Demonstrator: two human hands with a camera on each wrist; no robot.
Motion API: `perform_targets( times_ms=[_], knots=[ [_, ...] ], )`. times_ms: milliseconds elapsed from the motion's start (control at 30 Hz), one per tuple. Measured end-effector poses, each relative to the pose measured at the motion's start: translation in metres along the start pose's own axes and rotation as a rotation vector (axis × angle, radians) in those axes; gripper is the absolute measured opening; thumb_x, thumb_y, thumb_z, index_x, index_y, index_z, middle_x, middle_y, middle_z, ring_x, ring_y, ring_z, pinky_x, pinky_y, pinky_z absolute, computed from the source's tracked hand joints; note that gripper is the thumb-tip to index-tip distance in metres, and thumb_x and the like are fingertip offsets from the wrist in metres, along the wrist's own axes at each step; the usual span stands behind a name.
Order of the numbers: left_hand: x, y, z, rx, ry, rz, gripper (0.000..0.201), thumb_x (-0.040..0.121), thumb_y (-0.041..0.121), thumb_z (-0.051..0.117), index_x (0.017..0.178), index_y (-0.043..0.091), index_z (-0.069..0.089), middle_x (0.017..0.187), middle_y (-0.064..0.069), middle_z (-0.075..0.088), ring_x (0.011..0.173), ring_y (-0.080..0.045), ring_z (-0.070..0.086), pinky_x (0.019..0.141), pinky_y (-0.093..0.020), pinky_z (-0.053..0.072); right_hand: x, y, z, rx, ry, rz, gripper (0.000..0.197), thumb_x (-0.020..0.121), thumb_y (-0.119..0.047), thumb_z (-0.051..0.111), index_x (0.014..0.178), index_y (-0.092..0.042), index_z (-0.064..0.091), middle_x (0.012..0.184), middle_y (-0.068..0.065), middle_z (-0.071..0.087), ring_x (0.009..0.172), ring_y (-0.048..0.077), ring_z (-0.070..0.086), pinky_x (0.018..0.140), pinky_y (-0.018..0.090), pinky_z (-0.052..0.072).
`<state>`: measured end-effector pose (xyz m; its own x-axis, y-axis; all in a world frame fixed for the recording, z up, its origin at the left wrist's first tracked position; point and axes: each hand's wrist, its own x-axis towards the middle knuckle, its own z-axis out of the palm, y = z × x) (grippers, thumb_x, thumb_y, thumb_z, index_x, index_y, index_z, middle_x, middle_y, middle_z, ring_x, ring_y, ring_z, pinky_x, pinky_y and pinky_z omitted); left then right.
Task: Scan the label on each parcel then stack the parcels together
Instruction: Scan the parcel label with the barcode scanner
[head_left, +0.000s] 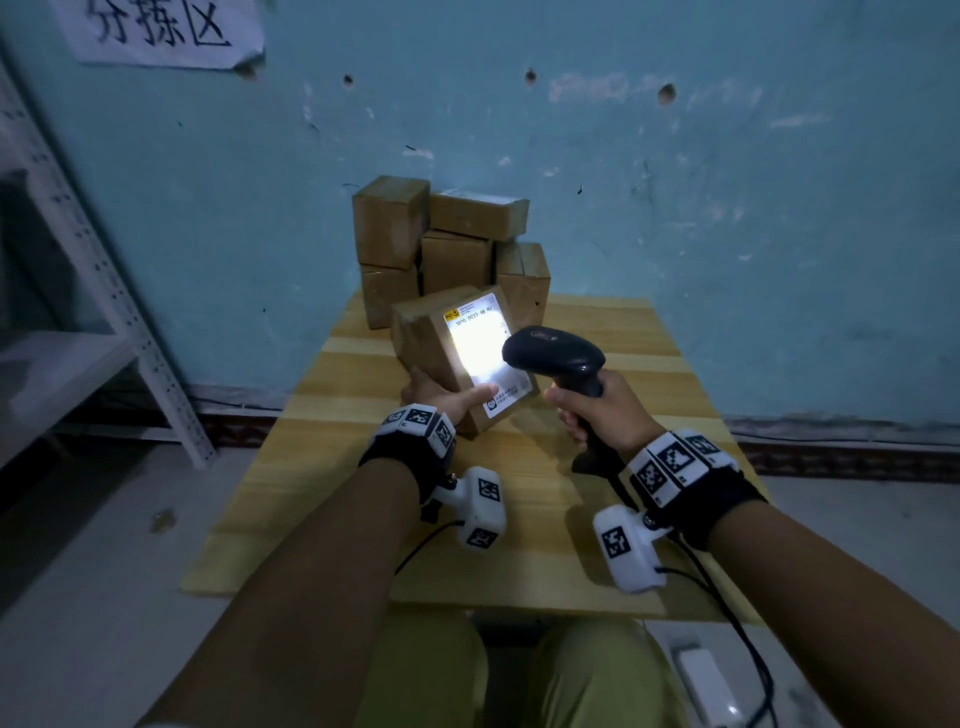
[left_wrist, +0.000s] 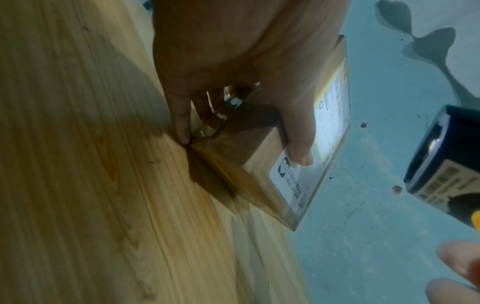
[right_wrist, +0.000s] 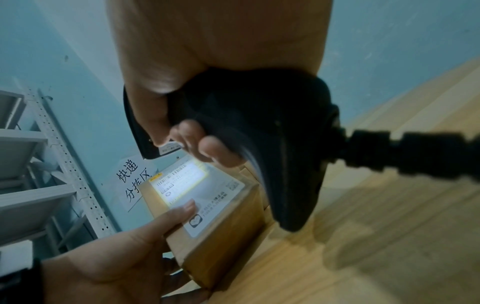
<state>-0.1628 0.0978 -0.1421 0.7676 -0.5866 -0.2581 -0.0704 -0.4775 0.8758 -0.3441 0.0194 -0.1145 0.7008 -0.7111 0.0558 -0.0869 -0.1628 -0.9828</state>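
**Scanner lights a parcel label held over the desk**

Head view: a pile of boxes (head_left: 447, 244) stands against the blue wall (head_left: 727, 208) at the far edge of the desk (head_left: 519, 519), centre frame. A metal shelf (head_left: 104, 291) runs down the left side, a paper sign (head_left: 161, 31) hangs upper left. The near half of the desk is bare wood; floor shows past both side edges. The parcel (head_left: 431, 338) sits tilted just in front of the pile, its label (head_left: 483, 353) lit white. The left hand (head_left: 441, 397) grips its lower corner, thumb on the label. The right hand (head_left: 602, 410) is clenched round the handle of the scanner (head_left: 553, 353), whose head is just right of the label.

Left wrist view: a fingertip touches the desk beside the parcel's lower corner, the thumb (left_wrist: 298, 139) presses the label face; the scanner's window shows at right.

Right wrist view: fingers (right_wrist: 207, 148) wrap the scanner handle, centre frame; the cable (right_wrist: 415, 152) leaves right. The parcel lies below, lit.
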Motion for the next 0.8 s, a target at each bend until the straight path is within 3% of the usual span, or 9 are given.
perform_targets(
  times_ms=[167,333,467,700,800],
  knots=[
    [-0.0004,0.0010,-0.0009,0.017,-0.012,-0.006,0.113,0.057,0.050,0.081,0.146,0.015,0.019,0.142,-0.009,0.043,0.128,-0.031,0.045,0.106,-0.045,0.040,0.0000,-0.0009,0.0003,0.015,0.008,-0.018,0.024,0.089,-0.003,0.056,0.067,-0.011,0.051,0.049,0.004,0.043,0.033,0.010,0.036,0.040,0.023,0.032],
    [0.0000,0.0007,-0.0007,0.007,-0.005,-0.003,0.109,0.059,0.046,0.082,0.145,0.014,0.022,0.140,-0.008,0.047,0.125,-0.030,0.048,0.104,-0.043,0.042,-0.0001,0.0002,0.0017,0.032,0.008,-0.008,0.024,0.089,-0.003,0.057,0.067,-0.010,0.051,0.043,-0.002,0.044,0.032,0.010,0.036,0.037,0.020,0.032],
    [-0.0007,0.0024,0.0004,-0.009,0.018,-0.004,0.104,0.065,0.040,0.081,0.145,0.009,0.022,0.142,-0.011,0.042,0.128,-0.030,0.044,0.105,-0.041,0.041,0.0004,-0.0004,0.0042,0.064,0.022,-0.013,0.022,0.088,0.000,0.057,0.069,-0.007,0.050,0.043,0.002,0.040,0.031,0.012,0.034,0.036,0.021,0.031],
    [-0.0010,0.0018,0.0012,-0.022,0.006,-0.022,0.116,0.062,0.043,0.081,0.149,0.011,0.012,0.147,-0.011,0.035,0.133,-0.030,0.039,0.108,-0.043,0.038,0.0007,-0.0045,0.0047,0.077,0.050,-0.005,0.002,0.088,0.000,0.056,0.087,0.001,0.054,0.040,-0.002,0.041,0.030,0.010,0.034,0.035,0.018,0.030],
    [-0.0021,0.0027,0.0017,-0.016,0.001,-0.026,0.114,0.065,0.042,0.080,0.149,0.012,0.010,0.148,-0.012,0.032,0.134,-0.031,0.037,0.108,-0.044,0.036,0.0001,-0.0075,0.0048,0.080,0.048,-0.016,0.011,0.088,-0.001,0.057,0.077,-0.001,0.054,0.039,-0.003,0.041,0.030,0.011,0.034,0.035,0.019,0.030]
  ],
)
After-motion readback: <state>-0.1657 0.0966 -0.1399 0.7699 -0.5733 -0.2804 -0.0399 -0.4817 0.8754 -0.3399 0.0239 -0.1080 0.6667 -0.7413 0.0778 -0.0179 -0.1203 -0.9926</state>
